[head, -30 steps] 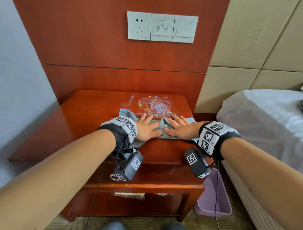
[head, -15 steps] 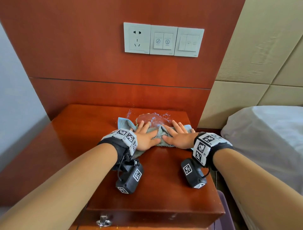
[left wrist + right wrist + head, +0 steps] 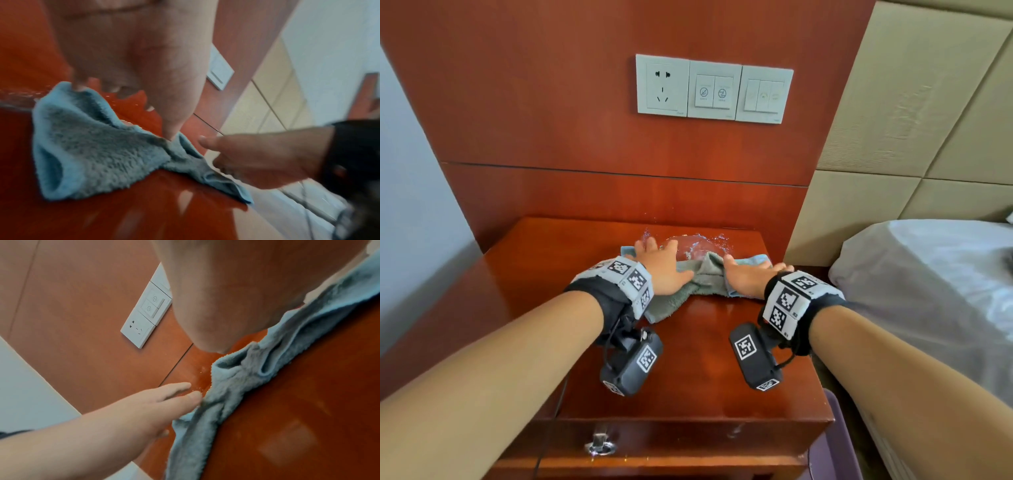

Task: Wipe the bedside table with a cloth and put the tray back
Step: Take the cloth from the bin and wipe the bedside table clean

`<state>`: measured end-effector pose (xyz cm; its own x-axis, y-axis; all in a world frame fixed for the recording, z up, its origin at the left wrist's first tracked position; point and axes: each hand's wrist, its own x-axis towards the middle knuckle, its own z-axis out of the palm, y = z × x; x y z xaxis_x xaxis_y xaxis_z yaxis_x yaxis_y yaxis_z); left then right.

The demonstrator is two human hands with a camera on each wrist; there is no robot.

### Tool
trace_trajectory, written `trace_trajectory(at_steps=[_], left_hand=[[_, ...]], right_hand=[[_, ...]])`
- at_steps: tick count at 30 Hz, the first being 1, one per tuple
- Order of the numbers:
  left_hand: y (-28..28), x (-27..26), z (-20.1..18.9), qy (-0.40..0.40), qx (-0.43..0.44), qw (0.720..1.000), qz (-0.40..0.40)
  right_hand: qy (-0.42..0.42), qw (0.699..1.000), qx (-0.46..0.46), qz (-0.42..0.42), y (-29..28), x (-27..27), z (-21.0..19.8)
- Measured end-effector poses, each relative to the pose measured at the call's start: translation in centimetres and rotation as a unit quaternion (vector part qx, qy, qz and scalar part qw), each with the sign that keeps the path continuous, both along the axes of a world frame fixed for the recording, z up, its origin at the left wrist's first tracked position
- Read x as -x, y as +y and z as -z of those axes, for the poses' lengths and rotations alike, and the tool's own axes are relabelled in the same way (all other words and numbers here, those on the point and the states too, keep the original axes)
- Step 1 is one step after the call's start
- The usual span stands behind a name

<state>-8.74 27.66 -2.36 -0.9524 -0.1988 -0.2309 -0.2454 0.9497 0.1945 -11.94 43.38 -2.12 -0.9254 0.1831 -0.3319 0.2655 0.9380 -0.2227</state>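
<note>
A blue-grey terry cloth (image 3: 703, 279) lies bunched on the glossy red-brown bedside table (image 3: 688, 370), near its back edge. My left hand (image 3: 661, 263) presses flat on the cloth's left part, fingers straight and reaching into a wet puddle (image 3: 697, 245). My right hand (image 3: 748, 279) lies flat on the cloth's right part. The left wrist view shows the cloth (image 3: 92, 146) gathered into a ridge between the two hands. In the right wrist view the cloth (image 3: 236, 386) runs under my palm. No tray is in view.
A wood wall panel with a socket and switches (image 3: 714, 88) rises behind the table. A bed with a white sheet (image 3: 928, 274) and a padded headboard (image 3: 928, 137) stand to the right. A purple bin (image 3: 832, 452) sits low by the table's right side. A drawer knob (image 3: 599, 443) is in front.
Both hands have pushed the cloth toward the back of the table into the puddle. They have moved apart, and the cloth has bunched between them. My head has come closer.
</note>
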Motion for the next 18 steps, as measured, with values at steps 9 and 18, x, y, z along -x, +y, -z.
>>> trace_trajectory(at_steps=[9, 18], left_hand=[[2.9, 1.0, 2.3, -0.052, 0.020, 0.991, -0.125], [-0.4, 4.7, 3.2, -0.058, 0.045, 0.995, -0.067]], right_hand=[[-0.013, 0.998, -0.042, -0.036, -1.3, 0.9, 1.3], [-0.031, 0.988, 0.049, -0.140, -2.4, 7.0, 1.6]])
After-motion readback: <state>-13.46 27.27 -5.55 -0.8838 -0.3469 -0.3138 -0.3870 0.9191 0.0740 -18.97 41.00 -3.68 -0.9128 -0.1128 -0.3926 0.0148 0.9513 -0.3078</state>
